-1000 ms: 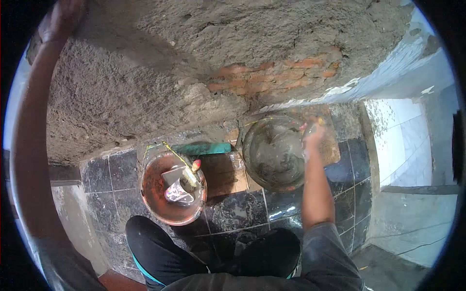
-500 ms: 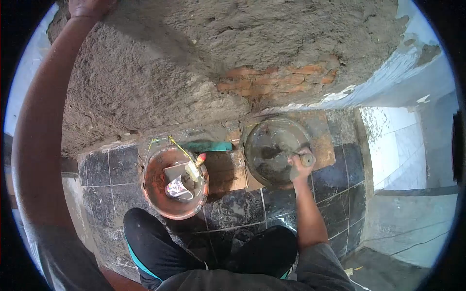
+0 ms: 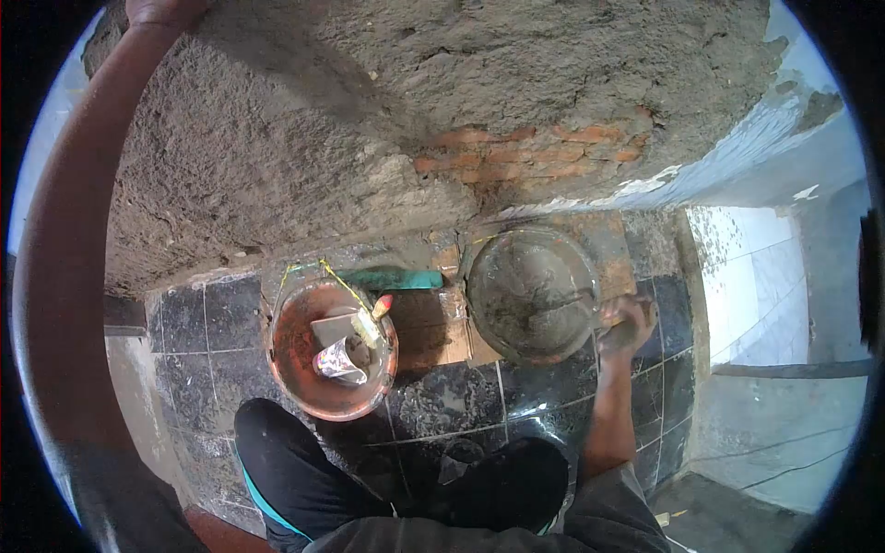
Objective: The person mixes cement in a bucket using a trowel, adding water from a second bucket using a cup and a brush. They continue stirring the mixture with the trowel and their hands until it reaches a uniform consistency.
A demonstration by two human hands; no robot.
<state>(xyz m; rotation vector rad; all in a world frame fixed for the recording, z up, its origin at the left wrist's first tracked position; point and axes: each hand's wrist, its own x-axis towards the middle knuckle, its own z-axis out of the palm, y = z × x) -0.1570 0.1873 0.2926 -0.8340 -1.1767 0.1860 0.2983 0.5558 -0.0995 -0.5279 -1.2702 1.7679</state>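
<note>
My right hand (image 3: 627,324) is closed round the handle of what looks like a trowel, at the right rim of a round bucket (image 3: 477,327). The tool's blade is hard to make out against the grey wet mortar (image 3: 530,281) in the bucket. High at the upper left, my left hand (image 3: 166,11) is against the rough plastered wall (image 3: 304,138); its fingers are cut off by the frame edge.
An orange bucket (image 3: 288,369) on the left holds a brush (image 3: 371,323) and a patterned cup (image 3: 341,359). Behind it lies a green piece (image 3: 396,279) on cardboard (image 3: 433,336). Bare bricks (image 3: 535,152) show in the wall. Dark tiles (image 3: 442,401) cover the floor.
My right hand has moved from over the mortar rightward to the bucket's rim, with the tool still in it. The mortar surface looks different. My left hand has stayed about where it was.
</note>
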